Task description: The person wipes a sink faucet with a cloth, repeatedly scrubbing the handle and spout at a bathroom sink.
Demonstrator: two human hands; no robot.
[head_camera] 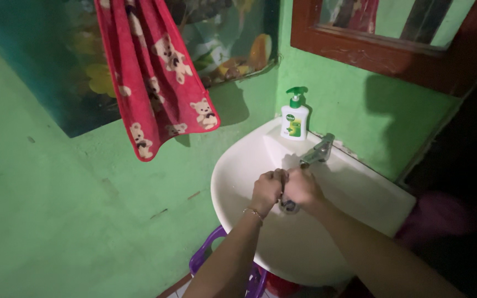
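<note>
Hands: 2; left hand and right hand pressed together, curled, over 1 white sink; anything held – can't tell.
Tap: 1 metal faucet.
Soap: 1 pump bottle.
Towel: 1 red bear-print towel.

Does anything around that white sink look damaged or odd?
Only small wear: the green painted wall has cracks left of the white basin. The hands, metal tap and white-and-green pump bottle look ordinary.

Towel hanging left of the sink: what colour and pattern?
The towel is red with small white teddy bears; the head view shows it, hanging on the green wall.
</note>
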